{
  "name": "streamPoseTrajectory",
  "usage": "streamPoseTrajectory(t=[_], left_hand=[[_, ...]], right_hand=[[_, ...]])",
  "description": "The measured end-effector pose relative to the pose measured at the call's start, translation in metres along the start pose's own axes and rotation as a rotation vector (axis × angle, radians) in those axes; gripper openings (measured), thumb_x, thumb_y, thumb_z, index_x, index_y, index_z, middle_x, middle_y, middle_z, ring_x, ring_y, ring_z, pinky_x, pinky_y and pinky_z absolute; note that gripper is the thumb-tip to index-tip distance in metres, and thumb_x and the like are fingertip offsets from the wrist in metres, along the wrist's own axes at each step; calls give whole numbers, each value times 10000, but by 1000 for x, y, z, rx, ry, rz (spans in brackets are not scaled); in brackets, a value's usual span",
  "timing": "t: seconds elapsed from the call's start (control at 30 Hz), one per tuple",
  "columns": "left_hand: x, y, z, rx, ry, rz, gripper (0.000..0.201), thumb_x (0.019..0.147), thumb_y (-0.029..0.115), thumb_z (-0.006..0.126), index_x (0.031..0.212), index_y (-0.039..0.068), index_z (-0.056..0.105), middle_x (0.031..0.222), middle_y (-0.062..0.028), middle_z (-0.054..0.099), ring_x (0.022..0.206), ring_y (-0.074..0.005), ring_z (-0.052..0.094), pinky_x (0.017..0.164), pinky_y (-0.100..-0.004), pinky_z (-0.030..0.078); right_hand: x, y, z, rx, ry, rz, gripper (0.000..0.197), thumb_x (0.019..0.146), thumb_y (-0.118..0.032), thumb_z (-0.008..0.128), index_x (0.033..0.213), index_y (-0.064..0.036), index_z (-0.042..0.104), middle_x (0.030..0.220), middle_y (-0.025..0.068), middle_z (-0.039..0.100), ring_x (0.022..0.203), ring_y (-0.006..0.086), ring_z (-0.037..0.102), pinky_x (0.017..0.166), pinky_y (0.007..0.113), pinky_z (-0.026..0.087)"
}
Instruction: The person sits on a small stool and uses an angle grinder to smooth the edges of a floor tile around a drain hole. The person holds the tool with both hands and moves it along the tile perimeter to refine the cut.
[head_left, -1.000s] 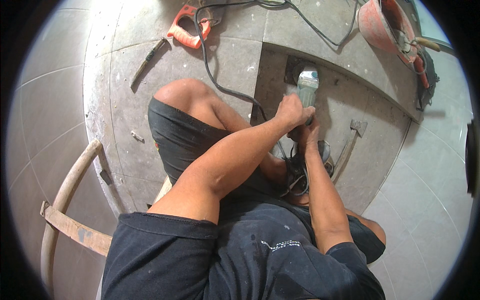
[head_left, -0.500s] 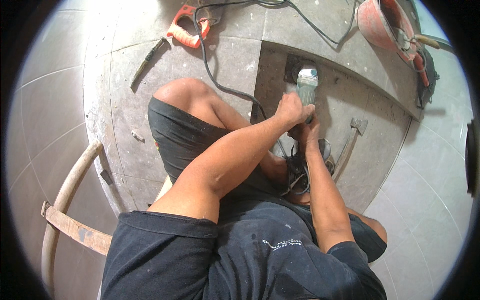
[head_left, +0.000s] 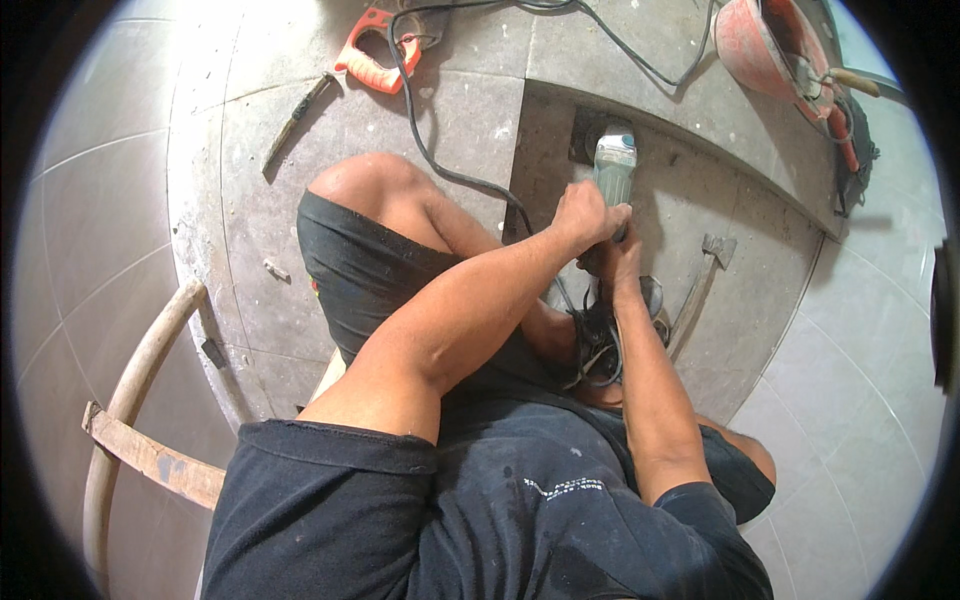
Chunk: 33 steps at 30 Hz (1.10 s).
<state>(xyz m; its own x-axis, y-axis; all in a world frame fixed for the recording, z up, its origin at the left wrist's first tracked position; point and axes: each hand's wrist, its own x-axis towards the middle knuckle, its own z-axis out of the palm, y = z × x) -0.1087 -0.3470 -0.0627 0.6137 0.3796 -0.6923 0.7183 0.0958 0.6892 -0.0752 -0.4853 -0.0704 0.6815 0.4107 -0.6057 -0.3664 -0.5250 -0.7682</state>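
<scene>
My left hand is wrapped round the side of an angle grinder with a grey-green body and a silver head. My right hand grips its rear end, close to my shoe. The grinder's head points away from me, over the edge of a dark square patch in the recessed floor. Its disc is hidden, so I cannot tell whether it touches the floor. A black cord runs across the tiles to the tool.
A hammer lies right of my shoe. Beyond are an orange-handled tool and a narrow hand tool. A red bucket with a trowel stands on the raised ledge. A wooden chair frame is at left.
The grinder's head has moved very slightly toward me, and its body looks a little clearer. Both hands keep their hold.
</scene>
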Motion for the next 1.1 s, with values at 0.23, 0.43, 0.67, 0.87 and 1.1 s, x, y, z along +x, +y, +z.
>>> streamPoseTrajectory(t=[0.23,0.43,0.67,0.87,1.1], left_hand=[[0,-3,-4,26,67,44,683,838,424,844,1046,-212,707,1041,-389,736,1029,-452,769,882,-479,624],[-29,22,2,48,-60,105,699,913,480,748,1026,-209,712,993,-404,728,1008,-476,764,894,-512,603],[-29,11,18,225,17,329,368,1049,265,532,1090,-26,753,1076,-326,730,1069,-531,688,957,-565,547],[-27,6,19,277,16,239,402,1042,284,570,986,-70,750,995,-334,736,992,-475,735,907,-515,590],[-39,32,-21,-238,-230,-120,834,1008,657,636,1284,-128,675,1193,-328,710,997,-322,759,797,-455,655]], right_hand=[[-5,-11,9,120,2,22,413,902,-343,832,1077,-27,632,733,67,671,564,182,663,467,335,527],[-46,-29,-12,163,97,-16,452,884,-298,875,1099,-12,598,756,65,653,560,168,643,475,329,514],[-95,-93,-45,221,304,126,347,910,-203,799,1097,6,594,802,77,652,564,168,666,474,314,556],[-114,-90,-73,314,254,151,333,933,-263,774,1087,-10,621,813,94,672,581,175,688,476,326,595],[-87,-56,-19,510,32,119,346,941,-237,779,1154,-7,631,861,70,681,607,176,658,517,341,546]])
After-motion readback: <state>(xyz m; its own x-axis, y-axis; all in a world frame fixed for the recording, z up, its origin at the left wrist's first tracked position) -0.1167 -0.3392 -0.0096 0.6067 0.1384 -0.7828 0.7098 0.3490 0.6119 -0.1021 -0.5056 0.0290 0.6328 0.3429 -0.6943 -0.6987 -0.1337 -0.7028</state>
